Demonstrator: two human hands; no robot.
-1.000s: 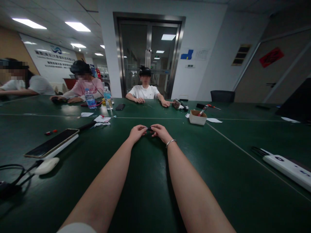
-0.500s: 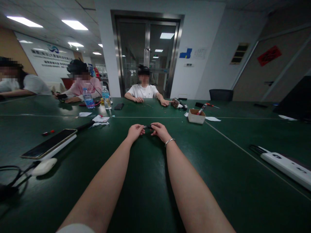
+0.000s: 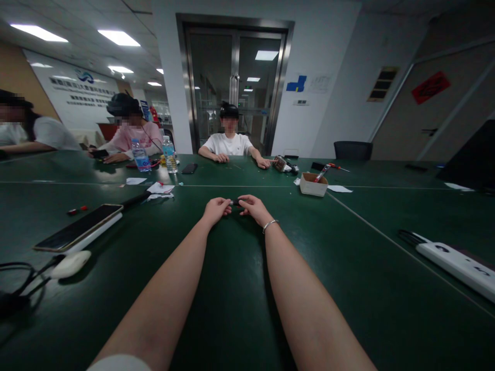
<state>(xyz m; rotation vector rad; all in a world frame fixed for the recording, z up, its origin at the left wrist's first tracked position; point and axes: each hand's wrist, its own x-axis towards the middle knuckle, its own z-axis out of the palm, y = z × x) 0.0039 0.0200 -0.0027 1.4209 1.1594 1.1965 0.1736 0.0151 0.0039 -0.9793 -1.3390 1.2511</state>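
Note:
Both my arms stretch out over the dark green table (image 3: 348, 268). My left hand (image 3: 216, 209) and my right hand (image 3: 252, 207) meet at the table's middle, fingers curled and pinched on a small dark object (image 3: 234, 203) held between them. What the object is I cannot make out. A silver bracelet (image 3: 270, 224) circles my right wrist. Both hands rest low on the table top.
A phone (image 3: 79, 227) lies on a white slab at the left, beside a white mouse-like device (image 3: 71, 263) and cables. A white power strip (image 3: 456, 264) lies right. A cardboard box (image 3: 313, 184) with tools, water bottles (image 3: 141, 156) and three seated people are beyond.
My hands stay pinched on the small dark object with hardly any motion. The view has shifted slightly.

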